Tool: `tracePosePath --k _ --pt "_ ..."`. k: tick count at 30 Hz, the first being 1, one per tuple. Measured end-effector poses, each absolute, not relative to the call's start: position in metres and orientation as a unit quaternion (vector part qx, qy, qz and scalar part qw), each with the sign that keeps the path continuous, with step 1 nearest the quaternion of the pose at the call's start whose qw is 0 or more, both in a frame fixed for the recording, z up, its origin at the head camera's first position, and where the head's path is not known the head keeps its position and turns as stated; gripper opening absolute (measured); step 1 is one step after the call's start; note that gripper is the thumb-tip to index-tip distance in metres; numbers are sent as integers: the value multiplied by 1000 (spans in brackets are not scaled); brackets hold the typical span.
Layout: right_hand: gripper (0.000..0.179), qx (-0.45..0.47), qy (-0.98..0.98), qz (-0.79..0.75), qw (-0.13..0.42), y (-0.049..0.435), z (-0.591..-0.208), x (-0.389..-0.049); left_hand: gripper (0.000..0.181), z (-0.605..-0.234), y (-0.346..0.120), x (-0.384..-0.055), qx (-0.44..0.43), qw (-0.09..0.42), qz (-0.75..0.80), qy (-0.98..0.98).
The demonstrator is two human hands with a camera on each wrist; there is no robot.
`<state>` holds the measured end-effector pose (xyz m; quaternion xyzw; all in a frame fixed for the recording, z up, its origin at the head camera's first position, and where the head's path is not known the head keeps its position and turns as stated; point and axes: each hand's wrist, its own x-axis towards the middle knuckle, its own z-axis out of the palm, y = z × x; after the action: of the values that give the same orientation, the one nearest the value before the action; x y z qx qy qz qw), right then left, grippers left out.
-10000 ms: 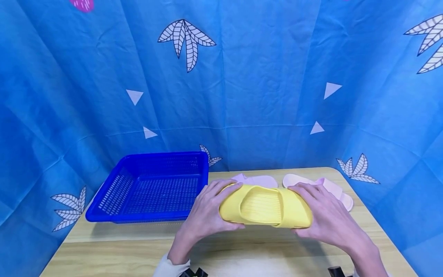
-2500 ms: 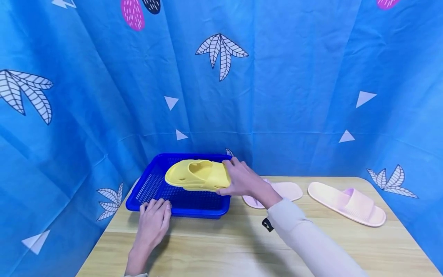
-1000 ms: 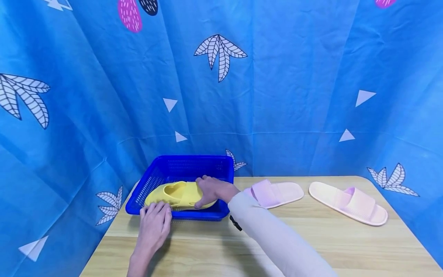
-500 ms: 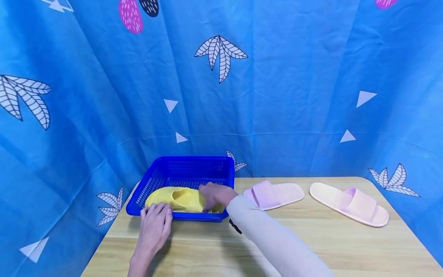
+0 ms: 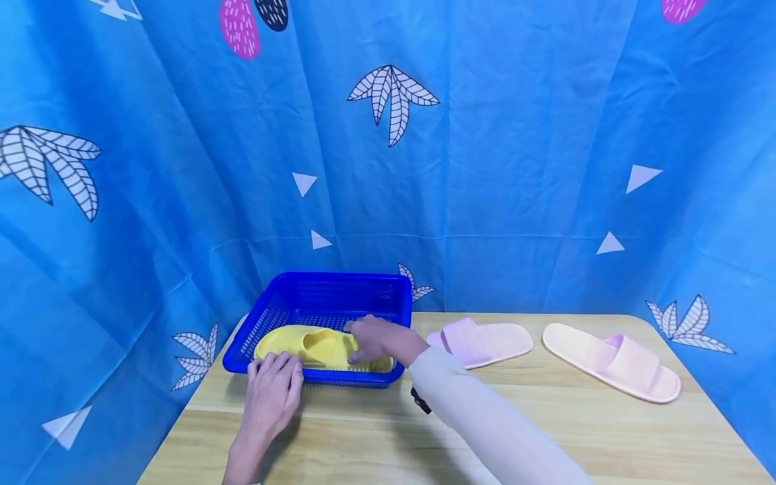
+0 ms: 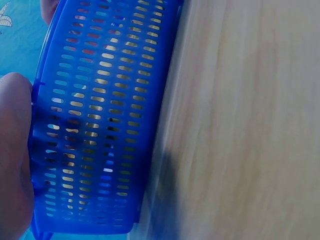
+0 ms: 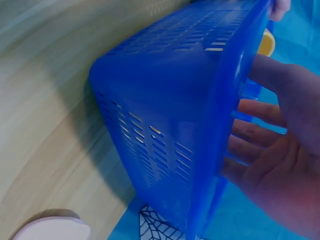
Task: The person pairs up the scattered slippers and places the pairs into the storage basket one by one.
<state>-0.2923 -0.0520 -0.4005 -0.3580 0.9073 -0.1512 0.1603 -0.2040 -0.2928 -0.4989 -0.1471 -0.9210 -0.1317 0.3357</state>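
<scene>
In the head view a yellow slipper (image 5: 318, 345) lies lengthwise in the blue mesh basket (image 5: 339, 276), along its front wall. Just over the slipper's right end is my right hand (image 5: 378, 337), its fingers loosely bent around nothing. The right wrist view has this hand (image 7: 280, 135) beyond the basket's rim, fingers spread, with a bit of yellow (image 7: 266, 44) past them. My left hand (image 5: 274, 391) holds the basket's front rim, fingers hooked over it. From the left wrist, the left thumb (image 6: 15, 150) shows beside the rim. The basket's front wall hides the slipper's lower part.
Two pink slippers, a nearer-left one (image 5: 479, 342) and a right one (image 5: 612, 362), lie on the wooden table (image 5: 515, 417) right of the basket. A blue patterned curtain (image 5: 509, 168) hangs behind and at both sides.
The yellow slipper went from both hands into the basket, carried by the right hand, then settled by the front wall. The right hand has let go and risen slightly. The left hand stays on the rim.
</scene>
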Motion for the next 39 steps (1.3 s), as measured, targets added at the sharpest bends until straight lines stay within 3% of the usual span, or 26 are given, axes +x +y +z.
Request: tracePosePath --k 13,23,39 --pt "43 -393 892 -221 30 -13 -400 -271 27 -497 -297 -202 -141 339 -143 -919" --pt "43 -374 884 -280 3 24 -408 -256 22 -491 -286 -205 -153 344 -148 -914" --pt "42 -385 853 -335 -112 61 -416 -234 20 -476 -252 -207 -165 348 -163 -908"
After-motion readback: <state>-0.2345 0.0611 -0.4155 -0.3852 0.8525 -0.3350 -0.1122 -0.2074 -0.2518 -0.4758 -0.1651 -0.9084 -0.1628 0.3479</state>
